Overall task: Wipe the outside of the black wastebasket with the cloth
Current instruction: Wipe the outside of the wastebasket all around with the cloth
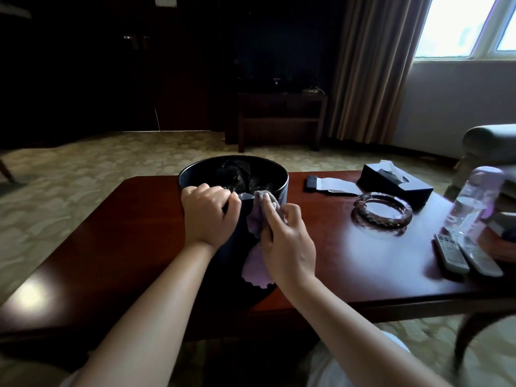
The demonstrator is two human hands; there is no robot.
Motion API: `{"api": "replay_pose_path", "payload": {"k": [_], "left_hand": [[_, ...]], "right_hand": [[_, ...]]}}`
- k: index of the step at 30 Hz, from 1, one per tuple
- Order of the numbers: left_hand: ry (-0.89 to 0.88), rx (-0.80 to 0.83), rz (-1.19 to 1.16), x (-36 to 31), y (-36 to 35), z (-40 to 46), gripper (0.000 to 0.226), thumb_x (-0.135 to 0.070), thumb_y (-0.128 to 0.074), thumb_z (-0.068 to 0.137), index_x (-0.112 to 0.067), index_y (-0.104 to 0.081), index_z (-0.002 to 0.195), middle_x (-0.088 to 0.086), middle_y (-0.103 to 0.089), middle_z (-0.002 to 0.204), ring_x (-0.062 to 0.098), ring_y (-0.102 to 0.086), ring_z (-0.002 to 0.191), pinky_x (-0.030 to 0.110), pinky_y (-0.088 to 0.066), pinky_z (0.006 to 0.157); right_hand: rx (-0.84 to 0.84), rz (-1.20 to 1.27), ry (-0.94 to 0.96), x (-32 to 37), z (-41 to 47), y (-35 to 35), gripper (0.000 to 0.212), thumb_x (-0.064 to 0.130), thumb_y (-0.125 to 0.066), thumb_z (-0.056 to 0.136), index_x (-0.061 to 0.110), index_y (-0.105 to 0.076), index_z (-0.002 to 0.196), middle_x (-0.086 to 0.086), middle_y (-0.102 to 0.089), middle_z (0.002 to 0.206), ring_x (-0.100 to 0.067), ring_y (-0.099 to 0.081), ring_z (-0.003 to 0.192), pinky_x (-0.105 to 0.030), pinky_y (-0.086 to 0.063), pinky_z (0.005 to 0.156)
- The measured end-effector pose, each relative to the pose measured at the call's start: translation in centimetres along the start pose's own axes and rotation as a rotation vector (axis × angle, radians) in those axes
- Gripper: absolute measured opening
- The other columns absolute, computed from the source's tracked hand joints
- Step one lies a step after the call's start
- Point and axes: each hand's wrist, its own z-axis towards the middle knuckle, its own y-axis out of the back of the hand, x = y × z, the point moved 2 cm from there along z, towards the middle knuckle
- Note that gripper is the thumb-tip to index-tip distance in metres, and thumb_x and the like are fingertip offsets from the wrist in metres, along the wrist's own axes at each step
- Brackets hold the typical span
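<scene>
A black round wastebasket (280,188) stands on the dark red wooden table (363,258), near its front edge, with a dark liner inside. My left hand (208,215) grips the basket's near rim, fingers curled over the edge. My right hand (284,241) holds a lilac cloth (255,265) against the basket's near outer wall, just below the rim. The cloth hangs down the wall under my palm, and its top corner pokes above my fingers.
To the right on the table lie a glass ashtray (382,209), a black tissue box (396,185), a dark wallet-like item with white paper (329,185), a clear plastic bottle (472,205) and two remote controls (466,254). An armchair (491,146) stands at far right.
</scene>
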Motion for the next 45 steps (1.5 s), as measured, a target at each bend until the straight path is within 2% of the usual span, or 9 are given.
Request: {"api": "replay_pose_path", "payload": {"k": [8,13,19,26,29,31,34,38,45], "left_hand": [[-0.006,0.006,0.008,0.0,0.0,0.0,0.035,-0.026,-0.042,0.085,-0.023,-0.029,0.052,0.0,-0.042,0.046,0.025,-0.044,0.05,0.03,-0.023,0.064],[0.001,0.005,0.015,-0.1,0.0,-0.1,0.036,-0.025,-0.042,0.085,-0.022,-0.03,0.051,0.0,-0.042,0.046,0.025,-0.044,0.049,0.031,-0.025,0.063],[0.005,0.012,0.008,0.3,-0.4,0.2,0.04,-0.029,-0.042,0.089,-0.024,-0.03,0.051,-0.001,-0.043,0.045,0.025,-0.045,0.048,0.034,-0.031,0.062],[0.017,0.203,0.03,3.1,-1.4,1.7,0.054,-0.051,-0.035,0.089,-0.017,-0.038,0.047,-0.006,-0.04,0.046,0.023,-0.048,0.054,0.036,-0.033,0.071],[-0.006,0.374,0.037,4.0,-1.3,2.6,0.049,-0.057,-0.023,0.087,-0.024,-0.033,0.054,-0.009,-0.04,0.053,0.021,-0.049,0.064,0.038,-0.031,0.078],[-0.039,0.389,0.164,3.9,-1.2,2.7,0.048,-0.053,-0.019,0.089,-0.022,-0.041,0.059,-0.006,-0.051,0.058,0.022,-0.051,0.068,0.04,-0.027,0.08],[-0.083,0.325,0.231,1.0,-2.1,1.8,0.039,-0.035,-0.03,0.089,-0.015,-0.059,0.073,0.001,-0.062,0.067,0.028,-0.056,0.069,0.039,-0.024,0.074],[0.118,0.272,0.009,-0.9,-3.2,2.2,0.042,-0.033,-0.028,0.089,-0.014,-0.064,0.081,0.0,-0.068,0.082,0.026,-0.058,0.083,0.034,-0.021,0.08],[0.169,0.184,-0.107,-0.4,-3.0,2.4,0.053,-0.039,-0.018,0.085,-0.011,-0.061,0.071,-0.011,-0.052,0.063,0.018,-0.053,0.074,0.027,-0.016,0.074]], "right_hand": [[-0.022,-0.06,0.028,-0.3,-0.2,-0.1,0.05,0.026,-0.04,0.08,0.025,-0.059,0.127,-0.005,-0.057,0.094,-0.021,-0.061,0.07,-0.017,-0.026,0.041],[-0.017,-0.039,0.042,-0.4,-0.4,-0.4,0.054,0.013,-0.059,0.075,0.019,-0.057,0.129,-0.007,-0.057,0.095,-0.022,-0.061,0.07,-0.013,-0.02,0.042],[-0.017,-0.018,0.029,-0.7,-0.1,-1.4,0.056,0.008,-0.065,0.076,0.021,-0.056,0.13,-0.009,-0.057,0.096,-0.024,-0.061,0.074,-0.02,-0.031,0.041],[0.052,-0.084,0.074,-0.1,1.6,-3.0,0.047,0.026,-0.04,0.085,0.021,-0.057,0.129,-0.006,-0.063,0.085,-0.025,-0.063,0.074,-0.021,-0.031,0.044],[0.165,-0.069,0.051,0.0,2.6,-3.3,0.051,0.023,-0.043,0.092,0.027,-0.037,0.143,-0.01,-0.06,0.1,-0.029,-0.058,0.096,-0.029,-0.039,0.058],[0.195,-0.05,0.04,-0.8,2.8,-3.6,0.055,0.024,-0.041,0.095,0.032,-0.024,0.147,-0.009,-0.059,0.108,-0.028,-0.052,0.105,-0.031,-0.042,0.068],[0.155,-0.012,0.057,-1.2,3.0,-3.5,0.056,0.024,-0.045,0.095,0.034,-0.025,0.146,-0.011,-0.063,0.097,-0.03,-0.058,0.095,-0.033,-0.043,0.065],[0.119,-0.052,0.123,-1.7,3.0,-3.8,0.059,0.016,-0.064,0.083,0.028,-0.046,0.137,-0.007,-0.062,0.071,-0.028,-0.062,0.067,-0.029,-0.042,0.046],[0.021,-0.146,0.173,-2.6,2.3,-4.9,0.06,0.018,-0.078,0.07,0.025,-0.059,0.127,0.0,-0.058,0.061,-0.019,-0.057,0.052,-0.018,-0.027,0.039]]}}
